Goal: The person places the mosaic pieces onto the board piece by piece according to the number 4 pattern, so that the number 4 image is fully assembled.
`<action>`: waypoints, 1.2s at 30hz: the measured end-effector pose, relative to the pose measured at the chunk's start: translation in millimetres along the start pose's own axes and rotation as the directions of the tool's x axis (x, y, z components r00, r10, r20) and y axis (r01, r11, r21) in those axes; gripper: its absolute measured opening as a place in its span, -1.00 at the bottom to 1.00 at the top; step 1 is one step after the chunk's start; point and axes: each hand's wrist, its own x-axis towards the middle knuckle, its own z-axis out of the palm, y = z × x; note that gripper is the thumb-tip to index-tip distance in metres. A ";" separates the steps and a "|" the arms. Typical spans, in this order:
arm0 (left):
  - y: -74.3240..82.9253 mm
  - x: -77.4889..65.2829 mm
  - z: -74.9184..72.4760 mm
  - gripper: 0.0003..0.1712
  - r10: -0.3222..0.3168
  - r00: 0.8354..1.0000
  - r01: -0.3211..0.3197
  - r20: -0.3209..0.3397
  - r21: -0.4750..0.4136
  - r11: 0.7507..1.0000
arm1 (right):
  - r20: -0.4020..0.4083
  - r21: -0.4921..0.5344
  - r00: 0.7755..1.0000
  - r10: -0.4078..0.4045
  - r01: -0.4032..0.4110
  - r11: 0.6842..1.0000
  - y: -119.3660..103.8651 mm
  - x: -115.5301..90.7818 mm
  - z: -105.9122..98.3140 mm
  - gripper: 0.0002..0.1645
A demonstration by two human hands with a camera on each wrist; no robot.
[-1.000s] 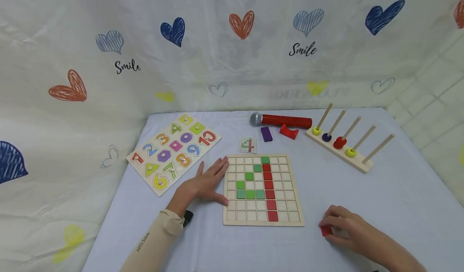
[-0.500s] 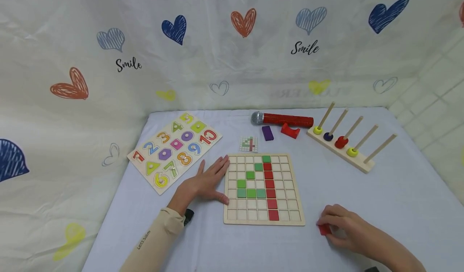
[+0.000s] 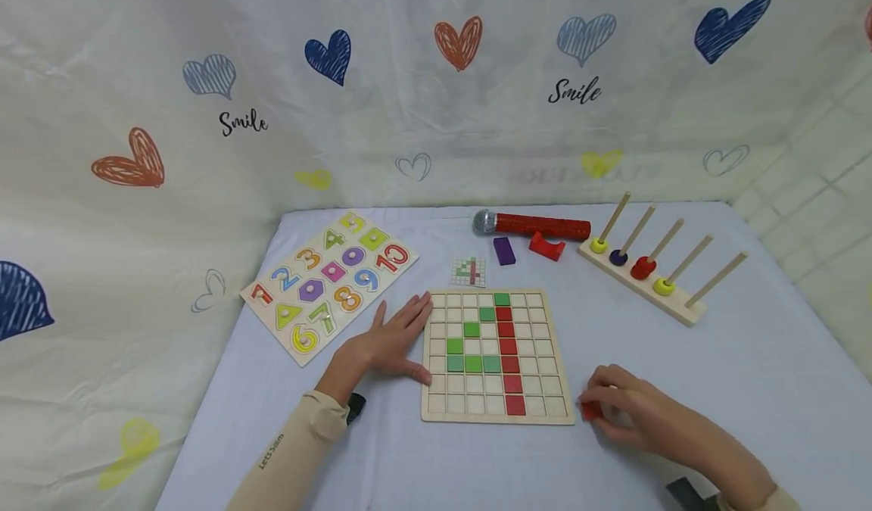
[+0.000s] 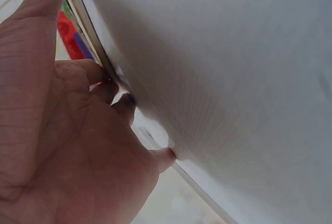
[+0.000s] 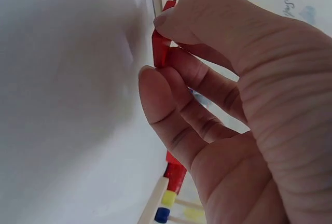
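Observation:
A square wooden grid board (image 3: 497, 422) lies in the middle of the table in the head view. Several green tiles (image 3: 473, 363) and a column of red tiles (image 3: 509, 347) fill some of its cells, forming a figure 4. My left hand (image 3: 390, 348) rests with spread fingers along the board's left edge, fingertips and thumb touching it. Just off the lower right corner, my right hand (image 3: 630, 409) pinches a small red block (image 5: 161, 47) between thumb and fingers, low over the cloth. Its full shape is partly hidden by the fingers.
A small pattern card (image 3: 468, 272) lies behind the board. A purple block (image 3: 504, 251), a red curved block (image 3: 546, 247) and a red microphone (image 3: 541, 225) lie farther back. The number puzzle (image 3: 330, 287) is at left; a peg stacker (image 3: 640, 281) stands back right.
My right hand has moved left and slightly away from me with the red block, closer to the board. My left hand stays where it was.

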 end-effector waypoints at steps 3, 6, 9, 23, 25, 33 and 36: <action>-0.6 0.4 0.6 0.52 0.001 1.000 -0.001 -0.004 0.002 1.000 | -0.004 0.006 1.000 -0.016 0.016 1.000 -0.8 9.9 0.6 -0.49; -0.5 0.2 0.3 0.52 -0.002 1.000 0.002 0.000 0.002 1.000 | -0.001 0.003 1.000 -0.023 0.023 1.000 -2.2 20.3 1.3 -0.49; 0.4 -0.3 -0.5 0.52 -0.001 1.000 0.001 0.001 -0.001 1.000 | 0.031 0.015 0.999 -0.007 0.006 1.000 -4.4 29.9 0.4 -0.52; 0.5 0.3 -0.9 0.52 -0.005 1.000 0.005 0.005 0.000 1.000 | 0.042 0.031 0.998 -0.043 0.042 0.999 -7.4 65.7 4.7 -0.59; 0.4 0.2 -0.6 0.52 -0.006 1.000 0.006 0.004 0.003 1.000 | 0.028 0.021 0.998 -0.062 0.061 0.998 -6.8 69.5 6.8 -0.60; 0.1 -0.5 0.4 0.52 -0.006 1.000 0.006 -0.001 0.010 1.000 | 0.088 -0.001 0.996 -0.007 0.007 1.000 -6.3 80.5 11.7 -0.64; 0.2 -0.7 -0.1 0.52 -0.003 1.000 0.003 -0.001 0.008 1.000 | 0.089 -0.010 0.996 -0.008 0.009 1.000 -6.5 83.5 13.9 -0.65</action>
